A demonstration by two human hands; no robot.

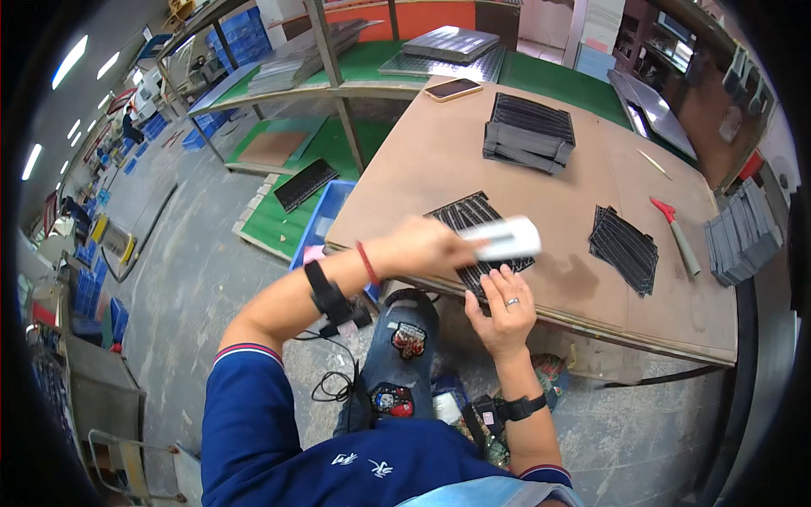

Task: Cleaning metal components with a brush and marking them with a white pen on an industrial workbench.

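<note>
My left hand is closed around a white tool with a rounded end, smeared by motion, so its kind is unclear. It is over a black slatted sheet near the table's front edge. On the near end of that sheet lie the fingertips of my right hand, spread and holding nothing. Part of the sheet is hidden under the tool and my hands. To the right is a small fanned pile of similar black slatted pieces. Farther back stands a taller stack of them.
On the brown tabletop are a phone, a thin pale stick and a red-and-grey handled tool. Grey pieces are stacked at the right edge. A blue crate stands left of the table, beside green shelving.
</note>
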